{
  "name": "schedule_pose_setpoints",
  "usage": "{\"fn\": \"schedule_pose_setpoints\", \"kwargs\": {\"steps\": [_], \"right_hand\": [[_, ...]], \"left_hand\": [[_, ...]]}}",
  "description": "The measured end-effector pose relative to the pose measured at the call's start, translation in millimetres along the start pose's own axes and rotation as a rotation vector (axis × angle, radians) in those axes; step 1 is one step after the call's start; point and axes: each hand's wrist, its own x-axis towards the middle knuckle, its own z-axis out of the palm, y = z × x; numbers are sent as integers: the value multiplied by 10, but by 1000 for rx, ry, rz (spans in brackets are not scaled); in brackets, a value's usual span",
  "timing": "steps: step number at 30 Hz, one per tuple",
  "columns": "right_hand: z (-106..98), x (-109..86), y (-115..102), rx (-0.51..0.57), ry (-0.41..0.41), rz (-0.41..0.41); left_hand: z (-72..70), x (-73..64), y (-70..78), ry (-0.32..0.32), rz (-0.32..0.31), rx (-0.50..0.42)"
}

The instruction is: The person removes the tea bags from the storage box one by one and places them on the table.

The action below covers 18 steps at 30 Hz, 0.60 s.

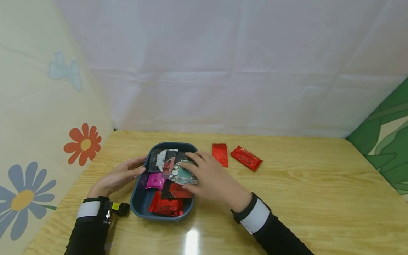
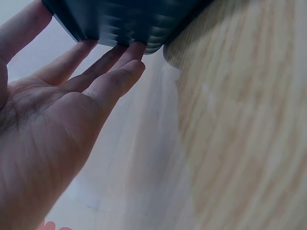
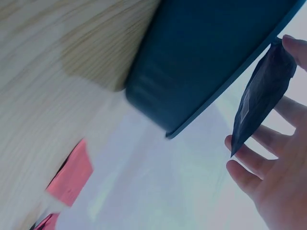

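A dark blue plastic bin (image 1: 140,202) stands on the table, holding several small packets. My left hand (image 1: 119,177) is at its left side; in the left wrist view, extended fingertips (image 2: 136,48) touch the bin's outer wall. Over the bin's right part, my right hand (image 1: 213,177) holds a flat dark packet with a floral print and green label (image 1: 185,171) between thumb and fingers. From the right wrist, that packet (image 3: 261,91) shows above the rim. Inside lie a black-and-white packet (image 1: 156,161), a pink packet (image 1: 155,181) and a shiny red packet (image 1: 165,205).
Right of the bin, a flat red packet (image 1: 220,154) and a puffed red packet (image 1: 246,158) lie on the wood-grain table (image 1: 302,187). A white sheet (image 1: 223,71) hangs behind the table, and a flower-printed panel (image 1: 32,141) stands at the left.
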Motion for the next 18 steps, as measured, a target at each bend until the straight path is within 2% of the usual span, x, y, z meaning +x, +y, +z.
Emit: {"fn": "schedule_pose_setpoints", "kwargs": {"steps": [10, 18], "right_hand": [[13, -160, 228, -24, 72, -24], [2, -306, 418, -2, 72, 17]], "left_hand": [[-10, 4, -11, -4, 9, -1], [-7, 9, -14, 2, 0, 1]]}}
